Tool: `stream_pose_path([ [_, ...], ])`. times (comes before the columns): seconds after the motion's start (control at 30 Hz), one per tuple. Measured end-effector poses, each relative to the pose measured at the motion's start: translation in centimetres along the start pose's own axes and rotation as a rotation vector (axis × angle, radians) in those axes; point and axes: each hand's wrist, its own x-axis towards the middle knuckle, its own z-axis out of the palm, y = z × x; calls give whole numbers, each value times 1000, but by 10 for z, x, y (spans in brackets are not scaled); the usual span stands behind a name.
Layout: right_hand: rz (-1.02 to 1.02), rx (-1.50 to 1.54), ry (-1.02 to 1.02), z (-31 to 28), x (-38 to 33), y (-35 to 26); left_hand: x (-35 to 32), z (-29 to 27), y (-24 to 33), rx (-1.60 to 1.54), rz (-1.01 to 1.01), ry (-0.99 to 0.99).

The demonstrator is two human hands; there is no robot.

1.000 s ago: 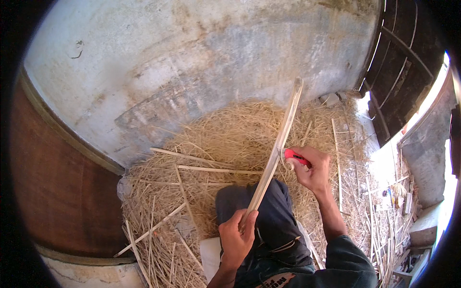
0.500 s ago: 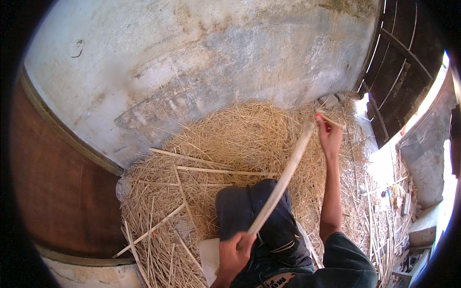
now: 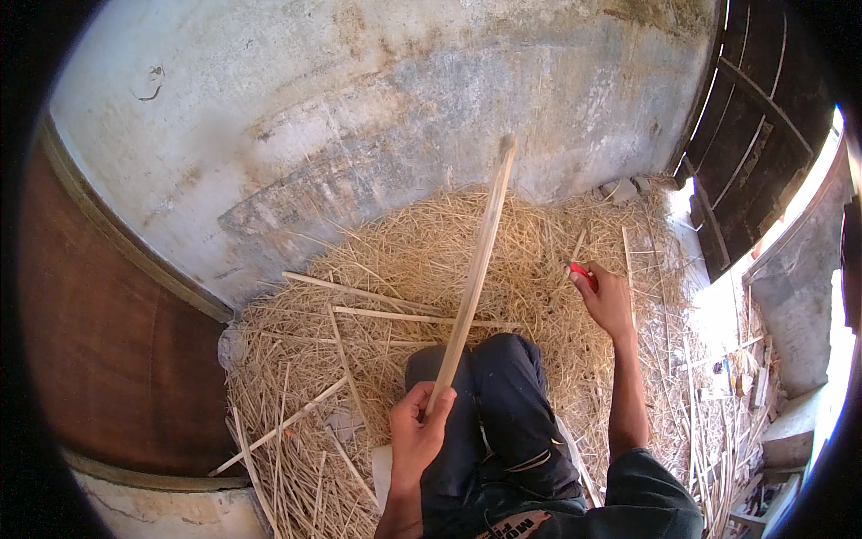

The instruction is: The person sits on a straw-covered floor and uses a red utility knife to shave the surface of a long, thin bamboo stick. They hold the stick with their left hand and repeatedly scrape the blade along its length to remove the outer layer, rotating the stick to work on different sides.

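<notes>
A long pale strip of split wood or bamboo rises from my lap, its far end in front of the wall. My left hand grips its lower end, thumb on top. In my right hand is a small red-handled knife, its short dark tip pointing left, apart from the strip. A thin pale strip shows just behind the right hand; whether it touches the fingers I cannot tell. My knees in dark trousers lie under the strip.
A heap of straw-like shavings covers the floor against the stained wall. Several pale strips lie on it at left. A brown panel stands at far left, dark wooden boards at upper right, more long strips at lower right.
The strip in my left hand has swung left and more upright, with the hand raised a little. My right hand has come down and nearer, and the short piece at its fingers no longer shows there.
</notes>
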Motion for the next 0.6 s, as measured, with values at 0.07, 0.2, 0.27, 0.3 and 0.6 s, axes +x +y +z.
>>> stream_pose_path([
  [0.07,-46,202,41,-2,-14,-20,2,9,9,-34,20,-13],
  [0.2,-235,456,50,2,-51,-60,4,24,17,-91,68,-39],
  [0.27,-338,495,2,4,-66,-70,6,27,20,-105,87,-77],
  [0.3,-424,487,12,5,-69,-73,7,28,22,-110,87,-88],
  [0.6,-684,486,2,12,-83,-100,3,37,40,-10,132,-116],
])
